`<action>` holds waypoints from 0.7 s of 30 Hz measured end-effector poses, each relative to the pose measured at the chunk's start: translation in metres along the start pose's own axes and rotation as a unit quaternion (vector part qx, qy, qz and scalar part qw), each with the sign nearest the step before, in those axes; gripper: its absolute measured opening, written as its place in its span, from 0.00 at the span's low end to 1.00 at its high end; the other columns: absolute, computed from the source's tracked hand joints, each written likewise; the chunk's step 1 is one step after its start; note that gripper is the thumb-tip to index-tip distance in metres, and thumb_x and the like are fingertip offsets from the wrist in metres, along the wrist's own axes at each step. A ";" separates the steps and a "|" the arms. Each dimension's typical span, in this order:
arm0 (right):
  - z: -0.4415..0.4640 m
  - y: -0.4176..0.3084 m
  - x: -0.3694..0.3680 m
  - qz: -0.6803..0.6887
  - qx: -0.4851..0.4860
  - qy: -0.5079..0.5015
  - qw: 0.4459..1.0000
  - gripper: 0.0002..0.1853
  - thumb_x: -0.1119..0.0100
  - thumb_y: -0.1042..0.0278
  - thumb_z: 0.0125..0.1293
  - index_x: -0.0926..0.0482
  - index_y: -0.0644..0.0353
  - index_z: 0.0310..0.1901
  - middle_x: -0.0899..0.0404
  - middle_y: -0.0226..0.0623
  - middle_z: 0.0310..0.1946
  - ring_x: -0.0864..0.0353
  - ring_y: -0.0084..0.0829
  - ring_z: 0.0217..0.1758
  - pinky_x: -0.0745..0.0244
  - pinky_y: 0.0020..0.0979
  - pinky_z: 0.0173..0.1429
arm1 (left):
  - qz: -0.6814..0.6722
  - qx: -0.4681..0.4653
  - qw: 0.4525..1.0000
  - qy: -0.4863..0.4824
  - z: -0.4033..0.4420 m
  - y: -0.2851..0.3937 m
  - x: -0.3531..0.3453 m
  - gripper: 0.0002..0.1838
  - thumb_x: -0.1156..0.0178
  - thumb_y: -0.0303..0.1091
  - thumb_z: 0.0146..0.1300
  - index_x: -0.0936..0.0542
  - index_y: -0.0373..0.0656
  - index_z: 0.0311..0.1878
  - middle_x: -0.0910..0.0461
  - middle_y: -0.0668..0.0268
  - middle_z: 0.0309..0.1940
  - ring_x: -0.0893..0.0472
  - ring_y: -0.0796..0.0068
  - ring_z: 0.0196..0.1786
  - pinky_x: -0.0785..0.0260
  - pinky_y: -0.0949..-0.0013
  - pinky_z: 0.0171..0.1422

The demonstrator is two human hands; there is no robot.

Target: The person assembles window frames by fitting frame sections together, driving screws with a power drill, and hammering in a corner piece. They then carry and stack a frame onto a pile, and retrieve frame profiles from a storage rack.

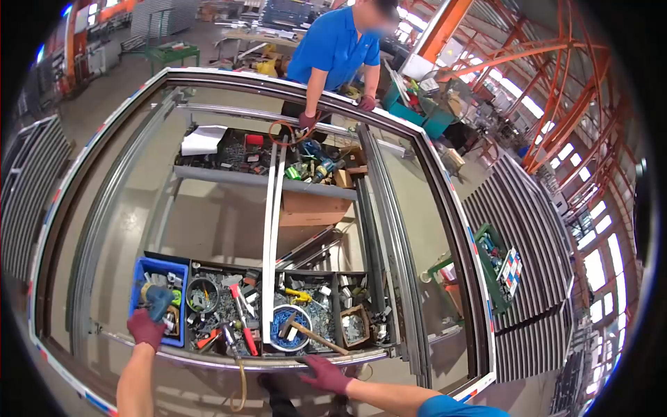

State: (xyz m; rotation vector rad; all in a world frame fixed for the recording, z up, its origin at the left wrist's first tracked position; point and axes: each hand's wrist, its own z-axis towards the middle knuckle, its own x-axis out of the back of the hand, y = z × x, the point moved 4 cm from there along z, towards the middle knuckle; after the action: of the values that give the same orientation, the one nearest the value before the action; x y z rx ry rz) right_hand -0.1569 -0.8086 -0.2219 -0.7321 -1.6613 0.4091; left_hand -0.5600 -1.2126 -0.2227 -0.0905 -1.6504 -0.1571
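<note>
The right hand (328, 376), fingers spread, was by the rail (260, 362) at bottom centre and the left hand (146, 329) was at a drill (160, 299) in the lower-left blue bin (174, 341), grip unclear, while the picture-filling frame (257, 85) looked joined, its inner white strips (268, 250) seemingly unfastened.

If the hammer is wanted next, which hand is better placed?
Right, probably: the right hand looks empty and is close to the handle end of the hammer. The left hand is farther off, at the blue bin by the drill.
</note>
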 end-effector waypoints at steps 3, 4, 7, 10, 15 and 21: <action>0.016 -0.082 0.013 0.351 -0.066 -0.109 0.928 0.40 0.34 0.52 0.78 0.40 0.57 0.83 0.30 0.54 0.77 0.31 0.47 0.82 0.33 0.43 0.83 | -0.147 -0.051 0.984 0.082 -0.098 0.053 0.079 0.23 0.21 0.47 0.51 0.17 0.38 0.40 0.16 0.47 0.40 0.16 0.40 0.48 0.24 0.43 0.53; 0.021 -0.094 -0.001 0.440 -0.055 -0.086 0.892 0.39 0.35 0.50 0.78 0.38 0.59 0.82 0.27 0.51 0.74 0.27 0.43 0.77 0.27 0.41 0.77 | -0.212 -0.078 0.971 0.077 -0.134 0.079 0.117 0.23 0.21 0.46 0.51 0.17 0.38 0.41 0.15 0.47 0.39 0.16 0.39 0.45 0.25 0.42 0.51; 0.029 -0.139 -0.002 0.626 -0.014 -0.081 0.776 0.38 0.36 0.48 0.79 0.35 0.63 0.79 0.20 0.43 0.64 0.19 0.35 0.65 0.18 0.38 0.64 | -0.211 -0.084 0.973 0.048 -0.230 0.132 0.132 0.31 0.18 0.45 0.46 0.21 0.41 0.50 0.19 0.50 0.47 0.20 0.39 0.50 0.26 0.41 0.54; 0.027 -0.145 -0.016 0.769 -0.038 -0.237 0.592 0.34 0.36 0.48 0.80 0.31 0.63 0.76 0.16 0.39 0.58 0.16 0.32 0.60 0.16 0.37 0.60 | -0.192 -0.157 0.953 0.172 -0.330 0.206 0.146 0.34 0.18 0.47 0.47 0.21 0.41 0.54 0.20 0.49 0.49 0.21 0.38 0.53 0.29 0.37 0.60; -0.081 -0.106 0.093 0.844 -0.118 -0.237 0.466 0.25 0.35 0.55 0.77 0.24 0.60 0.67 0.16 0.35 0.53 0.14 0.31 0.52 0.16 0.38 0.60 | -0.187 -0.132 0.955 0.187 -0.449 0.312 0.149 0.43 0.18 0.54 0.48 0.23 0.39 0.62 0.23 0.44 0.54 0.24 0.34 0.60 0.33 0.35 0.67; -0.132 0.074 0.211 0.752 -0.113 -0.232 0.606 0.24 0.28 0.63 0.62 0.17 0.67 0.58 0.13 0.45 0.50 0.12 0.41 0.52 0.13 0.45 0.54 | -0.256 0.120 0.951 0.126 -0.535 0.329 0.179 0.52 0.21 0.46 0.59 0.36 0.29 0.78 0.32 0.38 0.73 0.34 0.39 0.78 0.44 0.45 0.85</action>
State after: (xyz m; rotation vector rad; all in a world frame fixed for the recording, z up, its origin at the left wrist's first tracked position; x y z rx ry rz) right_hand -0.0300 -0.6306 -0.0814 -2.3339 -1.0964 1.6940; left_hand 0.0017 -0.9776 0.0138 0.5285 -1.3949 -0.3439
